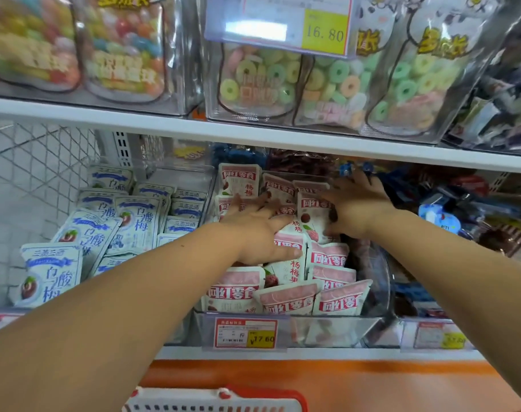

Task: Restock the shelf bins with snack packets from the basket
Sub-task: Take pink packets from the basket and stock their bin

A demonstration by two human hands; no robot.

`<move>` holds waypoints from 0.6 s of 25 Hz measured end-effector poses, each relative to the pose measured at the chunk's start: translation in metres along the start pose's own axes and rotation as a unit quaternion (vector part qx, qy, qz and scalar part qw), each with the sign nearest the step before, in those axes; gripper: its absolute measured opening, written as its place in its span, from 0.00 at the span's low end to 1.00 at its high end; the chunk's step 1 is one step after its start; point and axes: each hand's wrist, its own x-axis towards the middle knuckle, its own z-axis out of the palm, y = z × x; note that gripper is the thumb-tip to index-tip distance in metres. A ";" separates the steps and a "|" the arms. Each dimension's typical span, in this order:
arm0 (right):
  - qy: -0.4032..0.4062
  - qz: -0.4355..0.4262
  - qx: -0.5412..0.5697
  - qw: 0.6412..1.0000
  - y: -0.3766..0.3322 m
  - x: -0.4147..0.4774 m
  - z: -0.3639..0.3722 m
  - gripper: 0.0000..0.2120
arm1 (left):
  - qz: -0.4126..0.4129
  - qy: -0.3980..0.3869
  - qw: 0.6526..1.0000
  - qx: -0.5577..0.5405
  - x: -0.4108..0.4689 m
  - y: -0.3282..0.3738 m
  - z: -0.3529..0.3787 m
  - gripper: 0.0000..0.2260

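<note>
The middle clear shelf bin (336, 328) is full of pink-and-white snack packets (286, 298). My left hand (257, 230) lies on the packets in the middle of the bin, fingers straight and spread, pressing them down. My right hand (357, 206) is deeper in the bin on the right. Its fingers and thumb pinch an upright pink packet (312, 217). At the bottom edge, the red-and-white basket (217, 401) shows only its rim; what it holds is hidden.
A bin of blue-and-white packets (134, 221) stands to the left, a bin of dark mixed packets (461, 218) to the right. The upper shelf edge (253, 135) hangs just over my hands, with candy bags (262, 81) above. A price tag (246, 334) fronts the middle bin.
</note>
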 end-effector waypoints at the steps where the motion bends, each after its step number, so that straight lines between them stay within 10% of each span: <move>1: 0.012 0.006 0.030 0.999 0.001 -0.008 -0.005 0.36 | 0.001 0.016 1.000 -0.019 -0.008 -0.001 -0.004 0.35; 5: 0.158 0.001 0.175 0.972 -0.011 -0.065 -0.017 0.29 | 0.016 0.118 0.990 -0.074 -0.066 -0.004 -0.015 0.30; 10: 0.274 -0.135 0.463 0.832 -0.098 -0.169 -0.019 0.13 | 0.078 0.379 0.908 -0.162 -0.175 -0.008 0.037 0.15; 12: 0.149 -0.202 0.470 0.846 -0.142 -0.199 0.006 0.12 | 0.046 0.387 0.902 -0.187 -0.216 -0.004 0.094 0.12; 15: -0.208 -0.218 0.400 0.866 -0.202 -0.221 0.078 0.15 | -0.062 0.183 0.952 -0.238 -0.256 0.001 0.189 0.14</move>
